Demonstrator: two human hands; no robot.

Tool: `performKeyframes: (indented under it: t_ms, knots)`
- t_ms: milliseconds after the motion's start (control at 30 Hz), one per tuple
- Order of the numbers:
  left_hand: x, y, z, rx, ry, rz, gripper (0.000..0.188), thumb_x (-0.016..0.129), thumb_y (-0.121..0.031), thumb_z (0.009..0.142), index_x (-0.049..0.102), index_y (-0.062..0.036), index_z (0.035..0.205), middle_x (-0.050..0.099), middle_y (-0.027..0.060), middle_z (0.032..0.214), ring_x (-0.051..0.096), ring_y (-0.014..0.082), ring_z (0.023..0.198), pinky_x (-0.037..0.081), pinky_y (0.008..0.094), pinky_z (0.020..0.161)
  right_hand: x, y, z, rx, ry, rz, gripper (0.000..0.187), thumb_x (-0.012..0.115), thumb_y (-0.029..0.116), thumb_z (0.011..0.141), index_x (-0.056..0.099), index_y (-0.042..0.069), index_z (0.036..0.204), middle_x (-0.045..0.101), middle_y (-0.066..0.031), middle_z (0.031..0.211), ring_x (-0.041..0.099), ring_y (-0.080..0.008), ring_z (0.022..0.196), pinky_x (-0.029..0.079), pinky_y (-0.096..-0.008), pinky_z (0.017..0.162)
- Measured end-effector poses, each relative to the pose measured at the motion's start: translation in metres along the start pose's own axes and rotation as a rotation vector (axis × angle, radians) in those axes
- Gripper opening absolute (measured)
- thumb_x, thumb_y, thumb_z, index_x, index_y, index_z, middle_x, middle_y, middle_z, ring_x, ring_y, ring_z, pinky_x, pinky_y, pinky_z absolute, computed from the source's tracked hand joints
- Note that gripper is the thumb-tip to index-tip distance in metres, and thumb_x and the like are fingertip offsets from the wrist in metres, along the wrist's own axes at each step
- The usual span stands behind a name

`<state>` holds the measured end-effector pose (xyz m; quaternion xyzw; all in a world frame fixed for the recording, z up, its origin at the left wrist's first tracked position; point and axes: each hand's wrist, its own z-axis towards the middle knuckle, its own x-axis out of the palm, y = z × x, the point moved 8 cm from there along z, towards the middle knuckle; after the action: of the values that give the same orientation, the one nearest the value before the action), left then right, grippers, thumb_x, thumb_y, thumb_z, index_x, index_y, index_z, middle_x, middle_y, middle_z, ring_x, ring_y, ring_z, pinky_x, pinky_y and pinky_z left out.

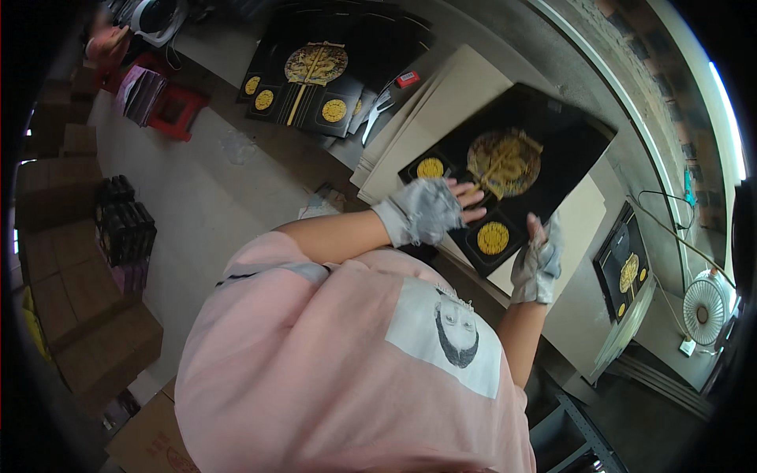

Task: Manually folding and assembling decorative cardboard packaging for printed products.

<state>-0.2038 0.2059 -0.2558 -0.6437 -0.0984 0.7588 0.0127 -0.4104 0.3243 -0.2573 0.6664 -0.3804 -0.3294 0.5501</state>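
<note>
A black printed sheet [552, 142] with a gold-coloured round emblem and gold discs lies over a stack of pale grey boards [449, 94]. My left hand [430, 211], in a grey fingerless glove, rests on the sheet's near left part with its fingers stretched out. At the near right edge, my right hand [540, 256], in a similar glove, has its thumb on top of the sheet. Its other fingers are hidden beneath or behind the edge. Whether the sheet touches the boards all along cannot be seen.
More black printed sheets [296, 35] are piled at the far left, beside white-handled scissors [377, 118] and a small red box [408, 79]. Another black printed panel [623, 264] and a white fan [704, 309] stand at right. A red stool [177, 110] and cardboard boxes [71, 268] are at left.
</note>
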Motion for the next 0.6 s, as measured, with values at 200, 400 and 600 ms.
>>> performKeyframes:
  t_ms: [200,400,600]
  knots:
    - [-0.11,0.1,-0.056,-0.264,-0.17,0.289,0.056,0.046,-0.021,0.1,0.049,-0.0283,0.155,0.049,0.0032,0.161,0.047,0.0249,0.148,0.037,0.0446,0.122,0.142,0.074,-0.019,0.014,0.537,0.23,0.045,0.073,0.019,0.098,0.062,0.0,0.136,0.069,-0.0072,0.119,0.063,-0.0158,0.097,0.052,-0.032,0.088]
    - [-0.092,0.235,-0.127,-0.504,-0.193,0.441,0.074,0.059,-0.018,0.087,0.045,-0.0273,0.159,0.05,0.0014,0.16,0.049,0.0208,0.146,0.038,0.038,0.121,0.138,-0.012,-0.006,-0.474,0.524,-0.672,0.057,0.064,0.033,0.104,0.053,0.004,0.151,0.067,-0.0161,0.13,0.065,-0.0263,0.115,0.051,-0.0382,0.103]
    - [-0.024,0.299,-0.163,-0.601,0.416,0.311,0.074,0.053,-0.012,0.089,0.041,-0.0251,0.161,0.041,0.0072,0.167,0.042,0.0247,0.151,0.035,0.0377,0.123,-0.003,-0.076,0.025,-0.317,0.04,-1.425,0.073,0.065,0.048,0.096,0.048,0.007,0.155,0.048,-0.0255,0.157,0.045,-0.044,0.145,0.039,-0.0501,0.118]
